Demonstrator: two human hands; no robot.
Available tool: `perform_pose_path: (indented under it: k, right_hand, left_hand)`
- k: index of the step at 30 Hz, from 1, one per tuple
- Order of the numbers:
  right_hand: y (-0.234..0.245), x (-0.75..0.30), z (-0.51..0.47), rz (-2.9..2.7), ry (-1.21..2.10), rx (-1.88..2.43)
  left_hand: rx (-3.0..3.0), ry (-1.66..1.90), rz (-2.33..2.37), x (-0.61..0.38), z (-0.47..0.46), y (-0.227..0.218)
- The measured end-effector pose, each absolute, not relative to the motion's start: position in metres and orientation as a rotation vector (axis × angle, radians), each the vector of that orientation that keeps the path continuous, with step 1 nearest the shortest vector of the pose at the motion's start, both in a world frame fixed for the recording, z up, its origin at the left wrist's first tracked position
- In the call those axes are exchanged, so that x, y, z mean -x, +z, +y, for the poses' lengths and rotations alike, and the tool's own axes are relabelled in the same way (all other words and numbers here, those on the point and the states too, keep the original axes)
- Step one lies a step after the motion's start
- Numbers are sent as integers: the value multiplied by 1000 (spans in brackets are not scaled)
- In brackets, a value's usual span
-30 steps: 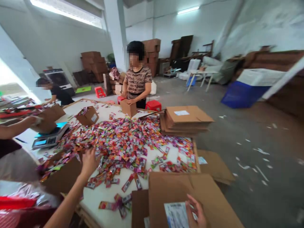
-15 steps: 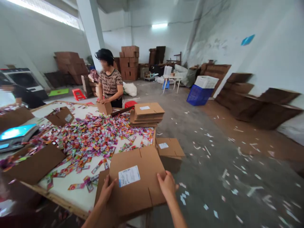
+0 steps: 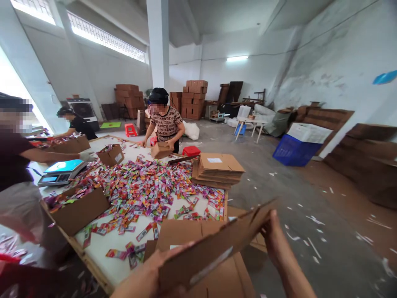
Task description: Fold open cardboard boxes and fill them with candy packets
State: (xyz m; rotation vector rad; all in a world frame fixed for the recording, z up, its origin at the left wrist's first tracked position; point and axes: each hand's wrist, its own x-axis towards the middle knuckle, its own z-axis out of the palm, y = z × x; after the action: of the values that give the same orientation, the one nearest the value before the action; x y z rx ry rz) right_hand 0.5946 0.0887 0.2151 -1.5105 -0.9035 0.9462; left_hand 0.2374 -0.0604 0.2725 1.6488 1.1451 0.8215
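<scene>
A flattened cardboard box [image 3: 217, 244] is tilted up in front of me, a white label on the side toward me. My left hand [image 3: 155, 269] grips its lower left end, and my right hand [image 3: 274, 234] grips its right end. Both hands are closed on the cardboard. Beneath it lie more flat cardboard boxes [image 3: 182, 229] at the near corner of the table. Small colourful packets [image 3: 145, 186] are heaped over the white tabletop [image 3: 120, 244] beyond my hands.
A stack of flat boxes [image 3: 221, 163] stands on the table's right corner. Left are a scale [image 3: 63, 171] and an open carton [image 3: 82, 209] of packets. One co-worker [image 3: 164, 124] handles a small box [image 3: 161, 150] across the table; others work at left. Scraps litter the floor.
The flat box has been lifted off the pile and tipped up on edge between my hands. My view has swung left, and the co-worker opposite has tilted the small box.
</scene>
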Motion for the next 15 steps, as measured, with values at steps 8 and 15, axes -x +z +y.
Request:
perform_pose_path:
  k: [8, 15]
  right_hand:
    - [255, -562, 96, -611, 1085, 1351]
    - [246, -590, 74, -679, 1190, 1393]
  left_hand:
    - [-1941, 583, 636, -245, -27, 281]
    - [-2124, 1124, 803, -233, -18, 204]
